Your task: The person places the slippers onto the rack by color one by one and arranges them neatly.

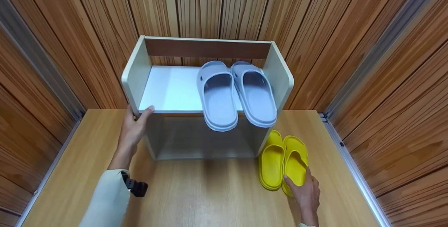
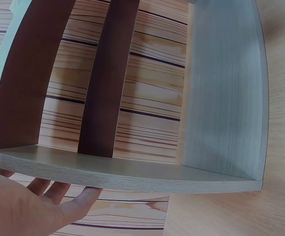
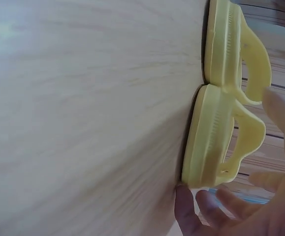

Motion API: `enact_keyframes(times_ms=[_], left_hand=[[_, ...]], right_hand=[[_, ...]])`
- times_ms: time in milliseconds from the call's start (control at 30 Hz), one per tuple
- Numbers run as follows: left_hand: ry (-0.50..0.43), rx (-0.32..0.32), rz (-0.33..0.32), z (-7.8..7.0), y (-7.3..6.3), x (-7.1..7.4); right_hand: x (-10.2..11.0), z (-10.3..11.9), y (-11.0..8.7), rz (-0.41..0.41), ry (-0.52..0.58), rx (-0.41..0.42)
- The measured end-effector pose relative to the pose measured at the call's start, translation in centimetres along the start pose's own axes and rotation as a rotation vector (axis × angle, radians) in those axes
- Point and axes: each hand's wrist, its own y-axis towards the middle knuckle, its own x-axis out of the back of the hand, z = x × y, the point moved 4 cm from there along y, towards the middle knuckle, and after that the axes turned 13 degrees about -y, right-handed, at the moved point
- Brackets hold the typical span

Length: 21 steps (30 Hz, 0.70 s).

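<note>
A pale two-tier shoe rack (image 1: 182, 111) stands against the wood-panelled wall. My left hand (image 1: 134, 125) grips its left side panel, thumb on the shelf's front edge; in the left wrist view the fingers (image 2: 88, 196) lie along the panel's outer face. A pair of grey-blue slippers (image 1: 220, 104) sits on the upper shelf's right half, heels over the front edge. On the floor right of the rack lie yellow slippers (image 1: 272, 164), side by side. My right hand (image 1: 305, 192) is spread around the right-hand one, fingertips at its outer side. Whether it bears any weight cannot be told.
The rack's lower compartment (image 1: 210, 139) has a pale base. Wooden walls (image 1: 392, 122) stand left, right and behind, with metal rails (image 1: 353, 174) along their lower edges. A light wood floor (image 1: 210, 199) spreads in front of the rack.
</note>
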Motion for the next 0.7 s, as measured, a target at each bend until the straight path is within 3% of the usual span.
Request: enact_keyframes(times_ms=[300,700], left_hand=[[-0.006,0.006,-0.001,-0.1,-0.1,-0.1],[-0.005,-0.001,-0.010,0.1,0.0,0.0]], right_hand=[[0.0,-1.0,0.5,0.033,0.035,0.061],[0.3,-2.1,1.1,0.134,0.171,0.019]])
